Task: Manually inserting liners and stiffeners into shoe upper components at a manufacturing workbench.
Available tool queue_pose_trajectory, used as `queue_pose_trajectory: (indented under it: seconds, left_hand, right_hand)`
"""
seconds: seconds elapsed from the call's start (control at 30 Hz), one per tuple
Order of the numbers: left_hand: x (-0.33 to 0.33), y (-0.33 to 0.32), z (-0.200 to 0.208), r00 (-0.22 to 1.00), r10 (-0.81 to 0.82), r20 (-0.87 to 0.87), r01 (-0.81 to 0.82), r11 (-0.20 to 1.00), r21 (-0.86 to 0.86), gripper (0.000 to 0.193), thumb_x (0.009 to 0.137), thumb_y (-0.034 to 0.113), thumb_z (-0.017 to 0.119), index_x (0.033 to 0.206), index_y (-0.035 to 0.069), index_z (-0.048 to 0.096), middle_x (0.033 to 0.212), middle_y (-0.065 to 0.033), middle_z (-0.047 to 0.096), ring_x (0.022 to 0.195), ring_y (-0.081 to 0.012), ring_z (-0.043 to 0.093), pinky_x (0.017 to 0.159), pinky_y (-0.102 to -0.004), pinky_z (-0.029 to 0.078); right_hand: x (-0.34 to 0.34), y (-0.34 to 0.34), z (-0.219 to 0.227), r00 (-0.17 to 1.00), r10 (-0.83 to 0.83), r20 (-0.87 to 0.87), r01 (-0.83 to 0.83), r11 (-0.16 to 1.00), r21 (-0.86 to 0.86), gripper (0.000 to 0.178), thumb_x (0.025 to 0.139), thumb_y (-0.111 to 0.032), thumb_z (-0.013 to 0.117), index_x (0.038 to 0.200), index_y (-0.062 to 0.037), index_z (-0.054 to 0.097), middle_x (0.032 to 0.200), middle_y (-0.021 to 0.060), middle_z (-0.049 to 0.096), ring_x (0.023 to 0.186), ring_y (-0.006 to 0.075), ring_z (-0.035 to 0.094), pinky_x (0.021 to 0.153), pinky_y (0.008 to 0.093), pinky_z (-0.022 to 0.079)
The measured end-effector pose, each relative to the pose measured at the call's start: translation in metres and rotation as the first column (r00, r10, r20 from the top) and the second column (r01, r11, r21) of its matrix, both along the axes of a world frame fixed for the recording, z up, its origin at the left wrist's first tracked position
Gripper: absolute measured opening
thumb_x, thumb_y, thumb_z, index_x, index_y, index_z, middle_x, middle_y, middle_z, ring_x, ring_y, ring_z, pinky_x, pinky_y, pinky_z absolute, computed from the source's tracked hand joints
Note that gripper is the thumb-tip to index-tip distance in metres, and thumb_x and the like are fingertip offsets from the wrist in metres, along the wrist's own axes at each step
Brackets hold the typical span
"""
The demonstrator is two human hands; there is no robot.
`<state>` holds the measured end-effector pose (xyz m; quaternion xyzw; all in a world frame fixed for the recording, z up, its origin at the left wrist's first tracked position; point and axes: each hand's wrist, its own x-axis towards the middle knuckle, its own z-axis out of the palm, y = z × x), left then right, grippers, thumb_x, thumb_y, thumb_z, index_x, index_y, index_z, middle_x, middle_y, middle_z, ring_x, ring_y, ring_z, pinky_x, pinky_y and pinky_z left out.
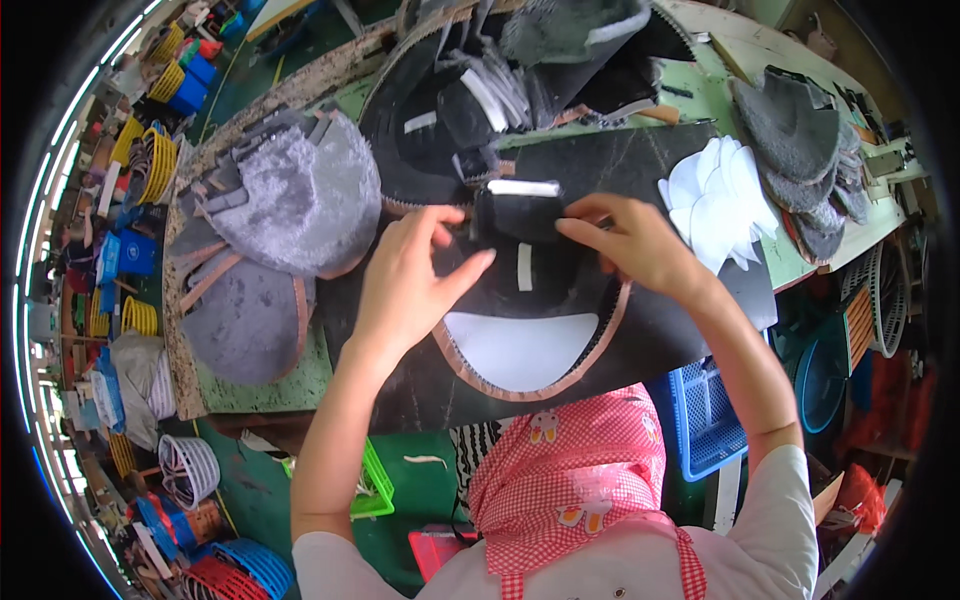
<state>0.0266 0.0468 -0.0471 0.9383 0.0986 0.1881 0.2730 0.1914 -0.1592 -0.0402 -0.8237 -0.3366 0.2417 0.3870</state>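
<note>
A curved black piece [548,283] with a brown bound edge lies on the black work mat [400,385]. It carries a pale strip and, at its near end, a white crescent-shaped panel [522,345]. Over its far part sits a small black padded piece [518,215] with a white strip along its top. My right hand [640,240] has finger and thumb closed at the right side of this padded piece. On the other side, my left hand [412,275] is spread, index fingertip near the padded piece's left edge and thumb apart over the curved piece.
Grey fleecy rounded pieces [300,200] are heaped at left, with more [790,130] at far right. White leaf-shaped pieces [720,195] lie fanned beyond my right hand. Black pieces and strips [490,90] pile up behind. A blue basket [705,420] stands below the table's right edge.
</note>
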Motion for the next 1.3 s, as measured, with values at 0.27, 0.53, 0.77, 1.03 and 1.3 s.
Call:
queue_pose_trajectory:
  seconds: [0.27,0.53,0.77,1.03,1.3]
  left_hand:
    - [0.023,-0.004,-0.025,0.999,-0.037,0.036,0.051,0.721,-0.691,0.023,0.094,0.018,0.066,0.103,-0.003,0.067,0.084,-0.0024,0.067,0.078,-0.0060,0.061,0.070,-0.0211,0.047]
    - [0.006,-0.035,0.006,0.996,0.061,0.072,0.038,0.445,-0.895,0.028,0.094,0.017,0.067,0.111,-0.005,0.069,0.101,-0.0015,0.068,0.094,-0.0045,0.057,0.085,-0.0185,0.042]
    - [-0.002,-0.054,0.015,0.953,0.150,0.265,0.154,0.515,-0.843,0.024,0.091,0.005,0.069,0.112,-0.006,0.068,0.099,-0.0033,0.069,0.089,-0.0057,0.060,0.080,-0.0200,0.046]
    - [0.002,-0.038,0.001,0.905,-0.118,0.408,0.259,0.915,-0.310,0.011,0.083,-0.003,0.067,0.094,-0.006,0.067,0.094,-0.0063,0.064,0.078,-0.0090,0.057,0.070,-0.0226,0.046]
    - [0.021,-0.034,0.031,0.974,-0.200,0.109,0.215,0.646,-0.732,0.028,0.099,0.015,0.050,0.115,-0.003,0.065,0.126,-0.0130,0.062,0.117,-0.0192,0.058,0.100,-0.0303,0.042]
  right_hand:
    - [-0.008,-0.013,-0.005,0.909,-0.137,-0.394,0.179,0.981,0.071,0.036,0.095,-0.026,0.065,0.112,0.0047,0.055,0.099,0.0135,0.061,0.062,0.0155,0.064,0.043,0.0269,0.053]
    - [-0.024,-0.022,-0.006,0.775,0.032,-0.632,0.327,0.835,0.443,0.021,0.096,-0.021,0.064,0.100,-0.0002,0.065,0.069,0.0022,0.061,0.057,0.0079,0.060,0.049,0.0215,0.051]
    - [-0.041,-0.023,0.001,0.716,0.099,-0.691,0.453,0.687,0.568,0.013,0.091,-0.014,0.071,0.099,-0.0037,0.070,0.065,-0.0038,0.058,0.048,0.0028,0.046,0.042,0.0194,0.032]
    - [-0.035,-0.014,-0.014,0.763,0.107,-0.637,0.454,0.613,0.647,0.009,0.094,-0.006,0.063,0.096,-0.0025,0.071,0.066,0.0005,0.060,0.049,0.0076,0.052,0.045,0.0220,0.041]
    - [-0.021,-0.025,-0.034,1.000,0.025,0.007,-0.023,0.706,0.708,0.021,0.080,0.011,0.063,0.078,-0.0055,0.075,0.102,0.0062,0.066,0.091,0.0165,0.065,0.078,0.0267,0.051]
